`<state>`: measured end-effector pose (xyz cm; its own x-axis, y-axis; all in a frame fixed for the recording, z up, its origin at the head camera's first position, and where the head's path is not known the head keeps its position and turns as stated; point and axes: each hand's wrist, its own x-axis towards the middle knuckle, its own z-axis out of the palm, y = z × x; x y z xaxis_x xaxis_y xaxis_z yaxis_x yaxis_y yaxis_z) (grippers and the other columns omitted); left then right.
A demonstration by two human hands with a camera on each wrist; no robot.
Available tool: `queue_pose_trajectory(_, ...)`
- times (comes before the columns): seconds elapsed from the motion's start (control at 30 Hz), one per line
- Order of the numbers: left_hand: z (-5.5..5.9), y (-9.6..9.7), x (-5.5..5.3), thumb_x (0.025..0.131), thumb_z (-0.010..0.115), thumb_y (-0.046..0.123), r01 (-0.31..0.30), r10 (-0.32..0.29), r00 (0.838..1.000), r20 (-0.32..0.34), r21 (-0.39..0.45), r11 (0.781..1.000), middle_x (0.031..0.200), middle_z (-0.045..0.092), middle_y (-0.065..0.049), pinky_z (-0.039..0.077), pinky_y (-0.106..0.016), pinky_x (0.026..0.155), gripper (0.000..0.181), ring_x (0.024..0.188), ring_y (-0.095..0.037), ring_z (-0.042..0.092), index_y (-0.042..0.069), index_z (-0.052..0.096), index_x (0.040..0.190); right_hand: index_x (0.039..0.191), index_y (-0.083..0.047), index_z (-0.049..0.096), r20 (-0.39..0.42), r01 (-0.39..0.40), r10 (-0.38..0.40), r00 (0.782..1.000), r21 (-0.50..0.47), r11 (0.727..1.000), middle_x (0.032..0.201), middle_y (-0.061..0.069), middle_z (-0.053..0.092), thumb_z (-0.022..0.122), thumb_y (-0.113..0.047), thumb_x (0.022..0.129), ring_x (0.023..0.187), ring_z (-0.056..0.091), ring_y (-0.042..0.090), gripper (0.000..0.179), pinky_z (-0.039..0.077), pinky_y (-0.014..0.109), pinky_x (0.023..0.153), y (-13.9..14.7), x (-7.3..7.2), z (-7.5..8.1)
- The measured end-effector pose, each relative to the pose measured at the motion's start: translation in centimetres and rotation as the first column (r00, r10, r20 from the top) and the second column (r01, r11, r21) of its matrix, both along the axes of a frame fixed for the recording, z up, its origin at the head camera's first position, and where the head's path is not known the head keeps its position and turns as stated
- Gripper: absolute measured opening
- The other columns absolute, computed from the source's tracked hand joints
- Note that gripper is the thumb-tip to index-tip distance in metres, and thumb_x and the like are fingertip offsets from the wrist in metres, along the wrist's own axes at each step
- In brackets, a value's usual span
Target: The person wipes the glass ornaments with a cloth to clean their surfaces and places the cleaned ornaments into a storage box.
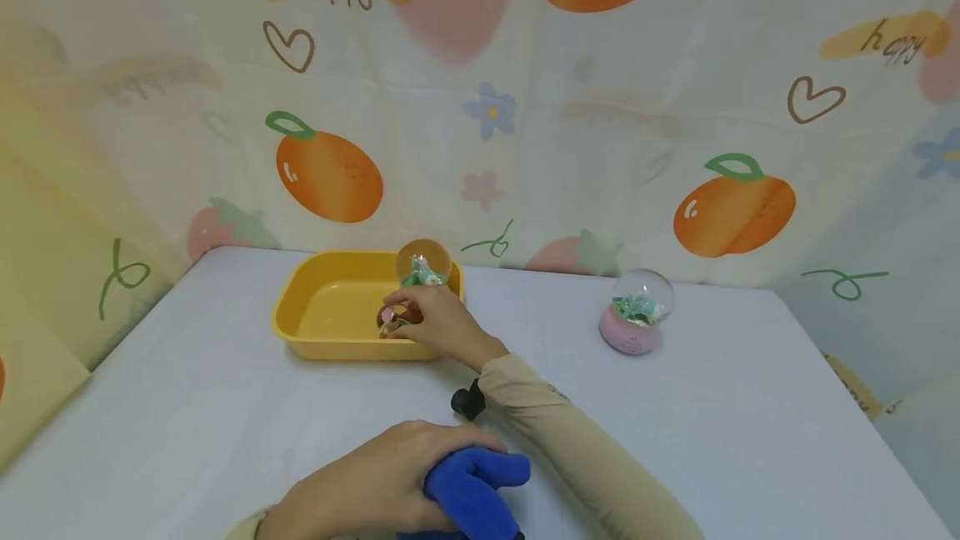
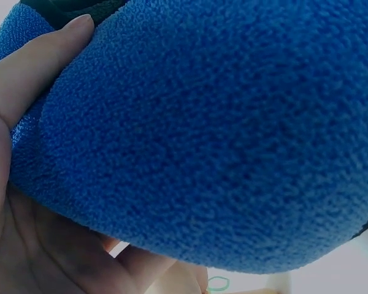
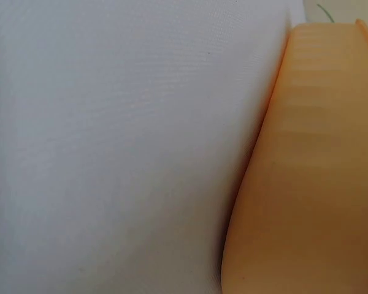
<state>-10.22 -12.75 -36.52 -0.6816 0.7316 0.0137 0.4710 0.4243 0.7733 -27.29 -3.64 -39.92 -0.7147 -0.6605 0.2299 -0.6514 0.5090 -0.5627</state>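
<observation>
1. Before fruit-printed cloth [image 1: 555, 140], gripping brown-based clear snow globe [image 1: 422, 257] with right hand [image 1: 442, 319], at three o'clock end of yellow rectangular tray [image 1: 330, 315].
2. Clutching fuzzy blue fabric object [image 1: 476, 486] in left hand [image 1: 382, 473], toward six o'clock.

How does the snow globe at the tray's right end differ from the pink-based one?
Place: the tray globe is at the right end of the yellow tray; the pink-based globe stands on the white table.
View: the right hand hides the tray globe's lower part; the pink-based globe shows whole.
Tint: the tray globe's dome looks yellowish, the pink-based globe's pale.
Both have clear round domes with green and whitish pieces inside.
</observation>
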Motion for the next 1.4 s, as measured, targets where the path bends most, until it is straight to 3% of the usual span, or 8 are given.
queue_pose_trajectory(0.33, -0.2, 0.2, 0.1, 0.088, 0.072, 0.045, -0.008, 0.007, 0.998, -0.069, -0.015, 1.0, 0.118, 0.066, 0.021, 0.052, -0.023, 0.089, 0.049, 0.101, 0.006, 0.061, 0.038, 0.054, 0.132, 0.106, -0.014, 0.073, 0.045, 0.018, -0.016, 0.999, -0.044, 0.999, 0.102, 0.001, 0.074, 0.083, -0.019, 0.08, 0.089, 0.068, 0.012, 0.028, 0.051, 0.016, 0.077, 0.0, 0.1, 0.2)
queue_pose_trajectory(0.5, -0.3, 0.2, 0.1, 0.089, 0.073, 0.041, 0.005, -0.005, 0.999, -0.049, 0.004, 1.0, 0.118, 0.067, 0.019, 0.053, -0.022, 0.088, 0.047, 0.1, 0.006, 0.061, 0.035, 0.055, 0.131, 0.11, -0.012, 0.072, 0.027, 0.006, -0.004, 1.0, -0.068, 0.998, 0.103, 0.002, 0.074, 0.084, -0.022, 0.079, 0.088, 0.065, 0.013, 0.034, 0.049, 0.016, 0.075, 0.3, 0.1, 0.1)
queue_pose_trajectory(0.63, -0.3, 0.2, 0.0, 0.089, 0.073, 0.04, 0.01, -0.009, 1.0, -0.022, 0.015, 1.0, 0.118, 0.067, 0.018, 0.053, -0.022, 0.088, 0.046, 0.1, 0.006, 0.062, 0.035, 0.055, 0.131, 0.117, -0.008, 0.07, 0.112, 0.003, 0.014, 0.994, -0.151, 0.988, 0.113, 0.006, 0.073, 0.083, -0.021, 0.08, 0.097, 0.07, 0.017, 0.042, 0.053, 0.016, 0.081, 0.9, 0.4, 0.5)
queue_pose_trajectory(0.8, -0.2, 0.2, 0.0, 0.088, 0.073, 0.042, -0.004, 0.003, 0.999, -0.04, -0.003, 1.0, 0.117, 0.066, 0.021, 0.052, -0.023, 0.088, 0.046, 0.1, 0.005, 0.061, 0.038, 0.055, 0.13, 0.121, -0.002, 0.067, 0.204, 0.0, 0.052, 0.978, -0.246, 0.969, 0.12, 0.013, 0.07, 0.081, -0.019, 0.082, 0.102, 0.072, 0.026, 0.045, 0.058, 0.025, 0.085, 1.8, 0.9, 1.1)
queue_pose_trajectory(1.1, -0.3, 0.1, -0.1, 0.088, 0.073, 0.039, 0.004, -0.004, 0.999, -0.049, -0.006, 1.0, 0.118, 0.067, 0.017, 0.053, -0.023, 0.089, 0.046, 0.1, 0.005, 0.062, 0.036, 0.055, 0.13, 0.119, -0.004, 0.07, 0.069, -0.047, 0.072, 0.995, -0.308, 0.95, 0.113, 0.013, 0.074, 0.083, -0.018, 0.08, 0.096, 0.071, 0.026, 0.044, 0.058, 0.04, 0.084, 3.7, 1.3, 1.6)
queue_pose_trajectory(1.23, -0.2, 0.2, -0.1, 0.088, 0.073, 0.042, -0.006, 0.006, 1.0, -0.02, -0.029, 1.0, 0.121, 0.067, 0.016, 0.054, -0.024, 0.09, 0.046, 0.103, 0.004, 0.062, 0.036, 0.055, 0.13, 0.118, -0.005, 0.07, 0.039, -0.017, 0.03, 0.999, -0.303, 0.953, 0.11, 0.011, 0.074, 0.083, -0.02, 0.079, 0.102, 0.068, 0.025, 0.044, 0.053, 0.044, 0.092, 5.3, 1.4, 1.9)
queue_pose_trajectory(1.4, -0.1, 0.4, -0.2, 0.087, 0.072, 0.046, -0.012, 0.014, 0.998, 0.055, -0.041, 0.999, 0.118, 0.067, 0.018, 0.054, -0.024, 0.087, 0.045, 0.1, 0.004, 0.063, 0.037, 0.057, 0.128, 0.117, -0.009, 0.071, 0.022, 0.011, -0.005, 1.0, -0.302, 0.953, 0.113, 0.006, 0.074, 0.081, -0.022, 0.082, 0.112, 0.066, 0.019, 0.039, 0.049, 0.04, 0.104, 7.4, 1.4, 1.8)
